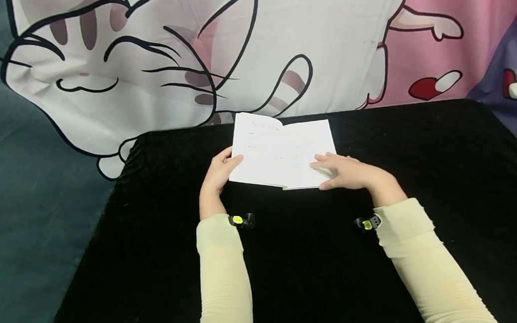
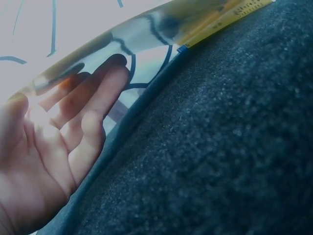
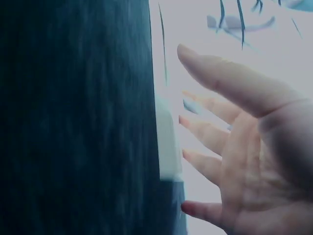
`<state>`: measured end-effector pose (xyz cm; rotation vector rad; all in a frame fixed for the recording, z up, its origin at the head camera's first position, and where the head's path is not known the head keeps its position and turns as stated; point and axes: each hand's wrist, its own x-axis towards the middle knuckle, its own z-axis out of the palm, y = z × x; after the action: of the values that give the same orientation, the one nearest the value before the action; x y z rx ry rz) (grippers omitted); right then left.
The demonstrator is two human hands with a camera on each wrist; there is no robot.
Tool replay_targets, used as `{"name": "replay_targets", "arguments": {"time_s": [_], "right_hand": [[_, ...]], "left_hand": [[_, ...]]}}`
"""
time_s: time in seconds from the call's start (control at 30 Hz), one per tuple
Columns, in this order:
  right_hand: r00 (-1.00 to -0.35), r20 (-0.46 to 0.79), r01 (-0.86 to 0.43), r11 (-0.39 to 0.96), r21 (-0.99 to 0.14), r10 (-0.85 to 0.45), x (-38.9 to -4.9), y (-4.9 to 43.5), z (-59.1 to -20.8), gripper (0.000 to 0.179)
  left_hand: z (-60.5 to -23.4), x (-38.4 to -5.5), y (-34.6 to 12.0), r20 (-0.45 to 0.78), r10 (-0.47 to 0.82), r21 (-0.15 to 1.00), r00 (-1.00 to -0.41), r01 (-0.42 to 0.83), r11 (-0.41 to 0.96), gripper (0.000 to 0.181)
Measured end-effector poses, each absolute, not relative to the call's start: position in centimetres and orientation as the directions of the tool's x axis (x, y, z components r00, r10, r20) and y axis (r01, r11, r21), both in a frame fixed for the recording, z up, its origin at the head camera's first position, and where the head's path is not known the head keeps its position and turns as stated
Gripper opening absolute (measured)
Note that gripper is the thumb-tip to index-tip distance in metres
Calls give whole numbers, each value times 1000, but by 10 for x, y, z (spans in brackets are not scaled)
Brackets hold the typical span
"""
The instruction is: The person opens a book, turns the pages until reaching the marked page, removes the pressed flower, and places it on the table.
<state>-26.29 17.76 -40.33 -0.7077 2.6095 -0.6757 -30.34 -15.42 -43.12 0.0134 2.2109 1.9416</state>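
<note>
An open book [image 1: 262, 156] with mostly white pages and faint print is at the far side of the black-covered table. My left hand [image 1: 218, 172] holds its left edge, thumb on the page and fingers underneath. The left wrist view shows those fingers beneath the glossy cover [image 2: 215, 30], which has yellow on it. Over the lower part of the right-hand page lies my right hand [image 1: 346, 170], fingers spread and fairly straight. In the right wrist view, the page edges [image 3: 167, 147] appear beside the right fingertips; firm contact with the paper cannot be told.
Black cloth [image 1: 311, 268] covers the table. Behind its far edge hangs a curtain [image 1: 340, 35] printed with a cartoon cat. Each wrist carries a small dark camera on a band, one at the left cuff [image 1: 243, 220] and one at the right [image 1: 367, 223].
</note>
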Motion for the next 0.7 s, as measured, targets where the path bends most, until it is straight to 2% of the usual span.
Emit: {"name": "replay_targets", "arguments": {"time_s": [0.27,0.43,0.7], "right_hand": [[-829,-241,-247,717,-652,-505,-274,218,-416,76],[-822,-214,-245,668,-703,-527,-278,230,-424,77],[-830,-193,-243,650,-720,-524,-280,233,-430,76]], "left_hand": [[-430,-303,-154,-156,127,979,-980,-136,150,41],[-430,-304,-154,-167,122,978,-978,-148,149,43],[-431,-303,-154,-175,117,976,-978,-156,155,42]]}}
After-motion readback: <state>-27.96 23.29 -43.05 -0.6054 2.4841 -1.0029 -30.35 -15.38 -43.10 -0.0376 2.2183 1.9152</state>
